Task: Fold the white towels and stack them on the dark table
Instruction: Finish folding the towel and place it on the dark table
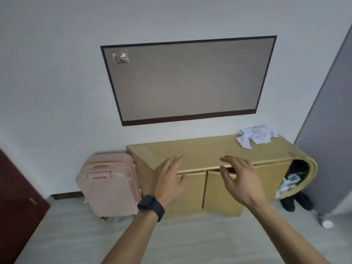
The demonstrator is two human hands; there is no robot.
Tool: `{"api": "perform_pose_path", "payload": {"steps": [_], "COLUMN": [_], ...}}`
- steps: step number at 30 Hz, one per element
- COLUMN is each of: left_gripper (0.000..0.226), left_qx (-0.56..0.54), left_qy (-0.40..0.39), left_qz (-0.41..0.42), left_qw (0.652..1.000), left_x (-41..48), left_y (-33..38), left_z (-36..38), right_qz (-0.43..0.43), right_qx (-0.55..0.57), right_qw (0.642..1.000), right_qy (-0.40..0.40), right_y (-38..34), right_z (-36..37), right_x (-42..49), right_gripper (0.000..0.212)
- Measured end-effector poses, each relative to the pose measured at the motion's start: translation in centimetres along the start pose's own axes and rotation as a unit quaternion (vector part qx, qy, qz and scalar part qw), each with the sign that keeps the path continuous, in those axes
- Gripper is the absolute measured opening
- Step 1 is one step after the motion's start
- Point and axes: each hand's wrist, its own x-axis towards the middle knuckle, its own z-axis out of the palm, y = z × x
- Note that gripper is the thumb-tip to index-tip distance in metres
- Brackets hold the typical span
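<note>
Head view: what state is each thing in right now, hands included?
Left hand: open, holding nothing.
Right hand: open, spread, holding nothing.
White cloths: crumpled, unfolded, on the cabinet top.
Cabinet: left door shut, right door seemingly slightly ajar.
Suitcase: upright, closed, beside the cabinet.

Looking out from the head, in one wide view. Facing a white wall [57,73] nearly straight on and tipping a little down. Taking in the board [188,80] high on the wall, the cabinet [200,149] under it and the floor [76,235] at the bottom. Staying well back from the cabinet, with floor showing in between. Catching the left hand [167,180] and right hand [240,180] close up, with arms reaching in from the bottom edge. Bending straight lines near the edges. Reaching as far as a suitcase [108,181] on the left and a grey panel [327,130] on the right.
</note>
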Motion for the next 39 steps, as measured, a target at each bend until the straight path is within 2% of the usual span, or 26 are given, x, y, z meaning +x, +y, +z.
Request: {"api": "perform_pose_path", "payload": {"steps": [7,12,20,24,27,32,35,39], "left_gripper": [0.053,0.052,0.052,0.053,0.053,0.054,0.056,0.056], "left_qx": [-0.004,-0.003,0.018,0.039,0.053,0.070,0.084,0.091], "left_qy": [-0.055,-0.121,-0.188,-0.246,-0.300,-0.322,-0.330,-0.349], "left_qz": [0.042,0.059,0.010,-0.065,-0.114,-0.159,-0.166,-0.162], "left_qw": [0.998,0.991,0.982,0.966,0.946,0.931,0.925,0.919], "left_x": [18.2,28.1,40.3,45.2,47.9,51.1,51.7,51.2], "left_y": [2.7,4.8,5.0,4.8,4.3,2.2,0.3,-2.1], "left_z": [10.4,18.0,33.7,42.8,48.8,57.6,61.8,65.2], "right_qz": [0.098,0.171,0.247,0.276,0.286,0.279,0.252,0.222], "right_qx": [-0.056,-0.075,-0.077,-0.077,-0.072,-0.082,-0.076,-0.122], "right_qw": [0.993,0.980,0.956,0.933,0.922,0.916,0.927,0.920], "right_qy": [-0.036,-0.062,-0.141,-0.218,-0.249,-0.276,-0.268,-0.298], "right_y": [14.4,24.2,42.5,51.6,56.7,63.8,67.6,71.4], "right_z": [1.1,2.8,9.3,13.2,16.4,22.7,26.7,30.5], "right_x": [11.8,18.0,26.9,32.0,35.2,39.1,39.8,40.2], "right_gripper": [0.029,0.032,0.035,0.037,0.039,0.042,0.043,0.042]}}
